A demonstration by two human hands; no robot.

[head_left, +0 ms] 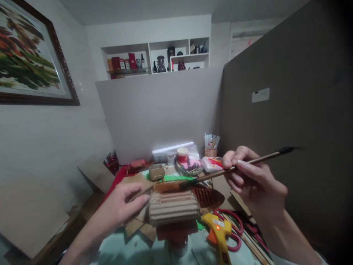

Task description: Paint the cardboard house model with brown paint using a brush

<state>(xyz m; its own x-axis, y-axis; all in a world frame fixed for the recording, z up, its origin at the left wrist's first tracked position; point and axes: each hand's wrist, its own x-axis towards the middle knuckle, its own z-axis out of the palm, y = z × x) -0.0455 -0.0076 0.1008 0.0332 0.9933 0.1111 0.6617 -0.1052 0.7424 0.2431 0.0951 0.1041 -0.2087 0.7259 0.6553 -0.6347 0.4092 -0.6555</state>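
Observation:
A thin, dark-handled paintbrush (212,174) lies across the fingers of my right hand (253,176), pinched between thumb and fingertips. Its lower end reaches the top edge of a ridged corrugated cardboard model (174,208), which is reddish-brown along the top and bare grey-tan lower down. A wispy dark tip shows at the brush's other end. My left hand (125,204) is closed at the model's left side, pinching a thin strip-like edge of it. A dark brown ribbed piece (209,197) extends behind the model to the right. Below it stands a reddish base (178,231).
A yellow glue gun (219,230) with a lit orange spot lies at right front, against red-handled scissors (238,222). Farther back are a small cardboard box (156,172), a red paper cup (182,155), a plastic packet (212,164) and a holder of sticks (211,151). Grey panels enclose the back and right.

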